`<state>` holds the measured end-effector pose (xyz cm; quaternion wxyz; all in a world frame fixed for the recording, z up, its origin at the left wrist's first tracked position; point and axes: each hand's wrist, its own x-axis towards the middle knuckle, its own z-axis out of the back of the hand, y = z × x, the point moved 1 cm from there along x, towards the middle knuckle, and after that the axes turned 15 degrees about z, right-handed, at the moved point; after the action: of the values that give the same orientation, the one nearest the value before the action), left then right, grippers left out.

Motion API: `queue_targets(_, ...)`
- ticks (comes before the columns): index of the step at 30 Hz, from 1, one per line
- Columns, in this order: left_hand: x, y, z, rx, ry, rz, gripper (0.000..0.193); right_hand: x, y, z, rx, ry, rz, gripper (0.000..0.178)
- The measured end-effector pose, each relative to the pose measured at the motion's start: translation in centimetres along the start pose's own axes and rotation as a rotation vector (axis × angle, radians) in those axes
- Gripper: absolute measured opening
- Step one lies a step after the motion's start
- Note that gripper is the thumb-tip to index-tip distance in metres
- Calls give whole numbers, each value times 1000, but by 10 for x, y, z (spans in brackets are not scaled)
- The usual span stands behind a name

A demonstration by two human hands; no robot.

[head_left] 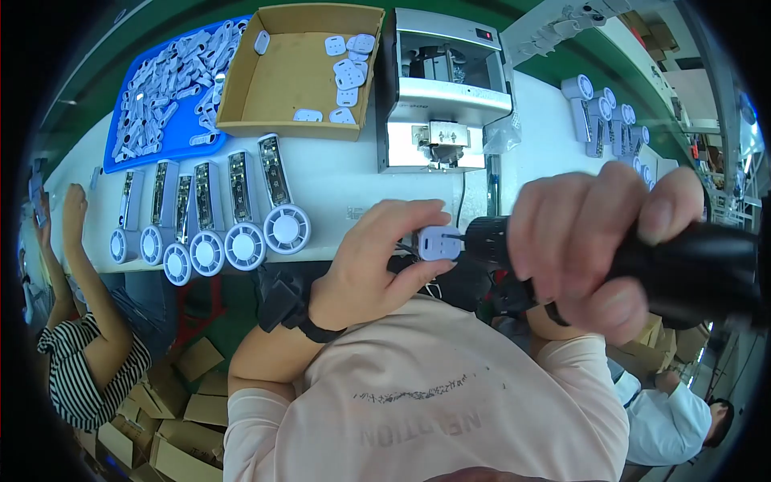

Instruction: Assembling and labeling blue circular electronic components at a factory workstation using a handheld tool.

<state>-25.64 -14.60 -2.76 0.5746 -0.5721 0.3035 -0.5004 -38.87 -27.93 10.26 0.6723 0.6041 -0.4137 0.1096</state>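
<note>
My left hand point(377, 253) pinches a small white plastic part point(438, 244) between thumb and fingers, in front of my chest. My right hand point(582, 233) is wrapped round a black power screwdriver point(695, 269), held level from the right. Its thin bit meets the face of the white part; whether it sits in a screw is too small to tell. To the left of my left hand, several white handheld fans point(287, 229) lie in a row along the table edge, round heads toward me, circuit boards showing in their handles.
A cardboard tray point(277, 127) holds several white covers. Left of it is a blue tray point(119, 157) heaped with small white parts. A silver machine point(454, 100) stands at the back; more white fans point(598, 108) lie at the right. A co-worker's arm point(104, 305) shows at left.
</note>
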Motion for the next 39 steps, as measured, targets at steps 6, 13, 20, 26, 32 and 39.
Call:
queue_targets(6,-8,12,1,-18,-41,1,46,-9,-69,28,-382,-218,109,39)
queue_targets(13,-5,8,-3,-16,-117,8,49,-16,-79,18,-287,-256,-293,37)
queue_targets(20,-2,7,0,49,-106,-33,48,1,-10,14,55,-209,116,36)
queue_targets(26,0,5,-2,77,-144,-22,45,6,-11,6,-6,111,116,32)
queue_targets(32,3,4,-3,81,-119,-46,46,4,-7,0,32,-73,64,36)
queue_targets(39,3,2,-4,60,-144,4,44,2,-4,-2,13,-39,75,35)
